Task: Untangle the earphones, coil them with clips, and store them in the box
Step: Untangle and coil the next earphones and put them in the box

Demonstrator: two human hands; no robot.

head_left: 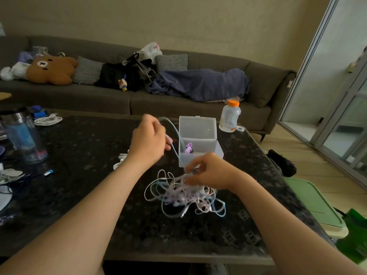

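Gripping blue cord (175, 150), left hand (148, 139) above right hand (208, 171), cord slanting up-left.

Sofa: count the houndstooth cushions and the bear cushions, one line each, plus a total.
Houndstooth cushions: 2
Bear cushion: 1
Total: 3
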